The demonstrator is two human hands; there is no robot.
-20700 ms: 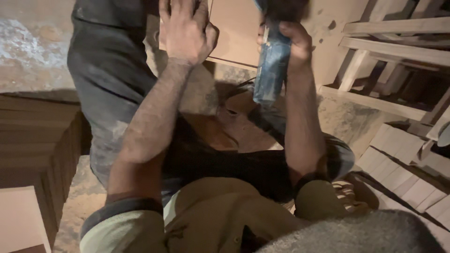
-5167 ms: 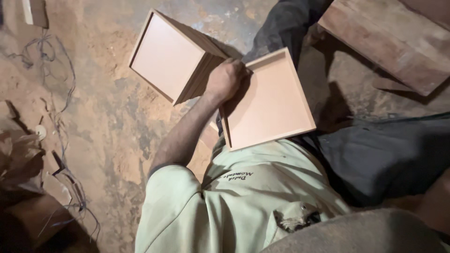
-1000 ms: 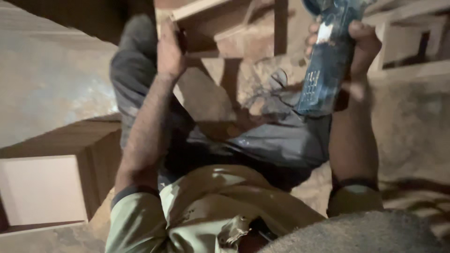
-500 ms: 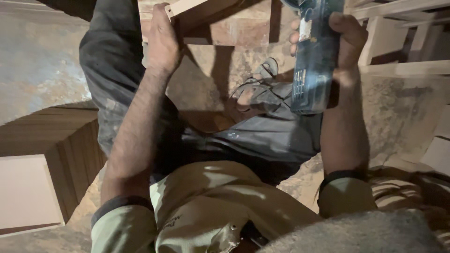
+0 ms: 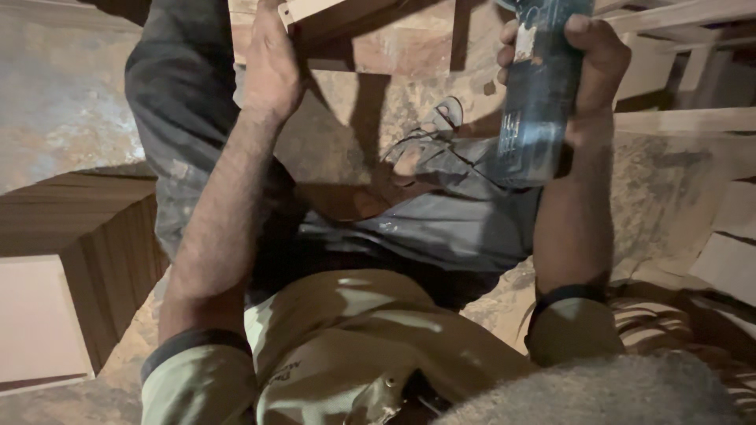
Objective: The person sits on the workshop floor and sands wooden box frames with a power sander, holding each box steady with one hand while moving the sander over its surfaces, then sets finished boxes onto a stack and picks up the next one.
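Note:
My left hand [image 5: 272,67] grips the near edge of a pale wooden frame piece [image 5: 370,35] at the top of the view, above my knees. My right hand [image 5: 587,67] is wrapped around a dark blue power tool [image 5: 535,94], held upright to the right of the frame. The tool's upper end runs out of the view. I sit on the ground with grey trousers [image 5: 441,224] and a sandalled foot [image 5: 429,138] below the frame.
A stack of brown and pink boards [image 5: 71,275] stands at the left. Pale wooden frames and slats [image 5: 685,63] fill the upper right, and flat pale panels [image 5: 732,244] lie at the right edge. The floor [image 5: 63,102] is dusty stone.
The view has shifted closer and slightly left. The wooden frame and the power tool sit higher in the view. Both hands keep their hold.

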